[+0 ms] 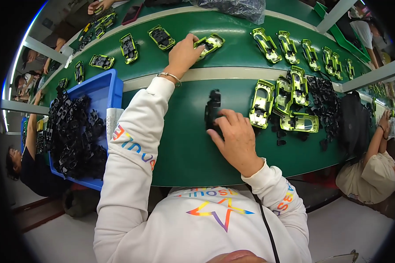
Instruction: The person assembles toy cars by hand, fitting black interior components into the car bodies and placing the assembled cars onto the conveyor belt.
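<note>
On the far strip of the green table, my left hand [183, 56] has its fingers closed on the end of a yellow-green toy car body [211, 44]. Part of that car body is hidden under the fingers. Closer to me, my right hand [238, 142] is over the table with thumb and fingers apart. Its fingertips are right beside a long black plastic car part [213, 109]; whether they touch it I cannot tell. To the right of this hand lies a yellow-green car body [262, 103], with another [299, 122] lying crosswise beside it.
A blue bin [115, 90] full of black parts stands at left. Black pieces [324, 103] are heaped at right. More toy cars [129, 48] line the far strip, and a plastic bag [237, 9] lies at the back. Other people work at both sides.
</note>
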`<state>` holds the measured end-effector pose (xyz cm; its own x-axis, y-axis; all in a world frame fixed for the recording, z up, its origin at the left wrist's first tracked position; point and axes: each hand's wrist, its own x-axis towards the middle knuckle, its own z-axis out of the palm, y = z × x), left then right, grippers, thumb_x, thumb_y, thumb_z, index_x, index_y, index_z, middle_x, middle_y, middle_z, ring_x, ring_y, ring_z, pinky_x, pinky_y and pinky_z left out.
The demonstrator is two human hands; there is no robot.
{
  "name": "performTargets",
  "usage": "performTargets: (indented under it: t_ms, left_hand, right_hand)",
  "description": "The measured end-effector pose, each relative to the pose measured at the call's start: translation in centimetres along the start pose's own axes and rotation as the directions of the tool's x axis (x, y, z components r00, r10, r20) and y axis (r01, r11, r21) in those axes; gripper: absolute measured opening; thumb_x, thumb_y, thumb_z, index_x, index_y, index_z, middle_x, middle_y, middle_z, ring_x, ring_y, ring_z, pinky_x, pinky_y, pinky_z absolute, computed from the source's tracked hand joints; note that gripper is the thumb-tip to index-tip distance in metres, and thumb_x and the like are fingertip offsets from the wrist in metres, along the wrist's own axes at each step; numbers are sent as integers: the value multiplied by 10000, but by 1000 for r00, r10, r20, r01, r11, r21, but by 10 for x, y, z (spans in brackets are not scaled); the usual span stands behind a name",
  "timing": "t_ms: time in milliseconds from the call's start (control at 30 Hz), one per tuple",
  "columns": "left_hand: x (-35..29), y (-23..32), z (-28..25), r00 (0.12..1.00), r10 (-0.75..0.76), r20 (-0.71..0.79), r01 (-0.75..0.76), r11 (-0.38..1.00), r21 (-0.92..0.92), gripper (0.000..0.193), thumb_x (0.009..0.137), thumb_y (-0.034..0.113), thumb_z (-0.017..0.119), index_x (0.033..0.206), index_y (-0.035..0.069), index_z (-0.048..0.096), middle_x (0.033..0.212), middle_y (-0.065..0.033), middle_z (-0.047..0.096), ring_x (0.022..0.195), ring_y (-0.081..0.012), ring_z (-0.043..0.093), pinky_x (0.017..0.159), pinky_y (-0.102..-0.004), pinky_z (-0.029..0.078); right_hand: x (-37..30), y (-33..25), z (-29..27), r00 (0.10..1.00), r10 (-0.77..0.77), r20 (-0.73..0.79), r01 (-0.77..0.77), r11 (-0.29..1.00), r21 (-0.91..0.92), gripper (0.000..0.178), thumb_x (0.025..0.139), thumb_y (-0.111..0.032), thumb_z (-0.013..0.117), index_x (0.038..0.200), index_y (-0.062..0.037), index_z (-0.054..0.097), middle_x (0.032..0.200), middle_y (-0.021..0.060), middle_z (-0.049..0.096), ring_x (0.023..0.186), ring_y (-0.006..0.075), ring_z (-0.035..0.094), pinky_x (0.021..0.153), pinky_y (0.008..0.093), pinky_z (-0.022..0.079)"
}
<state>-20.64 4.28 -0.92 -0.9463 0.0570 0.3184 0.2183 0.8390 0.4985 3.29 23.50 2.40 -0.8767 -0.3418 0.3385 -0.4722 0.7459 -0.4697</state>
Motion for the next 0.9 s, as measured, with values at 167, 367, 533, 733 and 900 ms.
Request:
performTargets:
  t_ms: [167,367,533,733,900]
  left_hand:
    - [-4,-14,-1,989,-111,96,116,992,-53,637,867,456,683,1321,17,598,1050,-172,724,994,-336,689,916,-402,521]
    - [-33,7,7,977,-149,-150,124,978,-167,1036,811,670,684,1430,-112,403,1272,-238,611,1204,-369,573,1048,-404,435]
    - [-38,10,4,990,-99,-100,95,995,-39,986,700,514,796,1429,-44,436,1290,-204,618,1180,-346,595,1007,-430,469]
    - [-45,-32,-10,996,-49,72,70,940,-333,828,754,314,791,1418,-19,426,1367,-244,519,1247,-422,487,1061,-444,401]
    - [-63,-33,-22,965,-239,105,244,680,-691,752,705,238,885,1319,-16,533,1236,-136,618,1098,-218,626,935,-324,511]
  right_hand:
    - [-10,1,-3,1000,21,-4,-21,1000,4,295,814,-36,685,1104,-31,639,1142,93,607,988,278,590,867,400,467]
    - [-4,-11,-5,970,-241,34,238,969,69,448,782,-22,658,1228,-35,615,1275,102,600,1142,285,582,983,398,462]
    - [-31,-18,7,774,-538,334,419,830,367,392,803,-88,675,1194,-61,651,1327,63,612,1243,240,555,1052,379,441]
    - [-34,-31,-2,779,-517,355,327,818,474,365,858,-86,641,1222,-86,658,1362,58,601,1290,243,527,1084,388,411]
    - [-18,-50,33,585,-739,335,402,623,671,357,871,-89,615,1228,-93,643,1340,91,591,1228,251,541,1058,372,417]
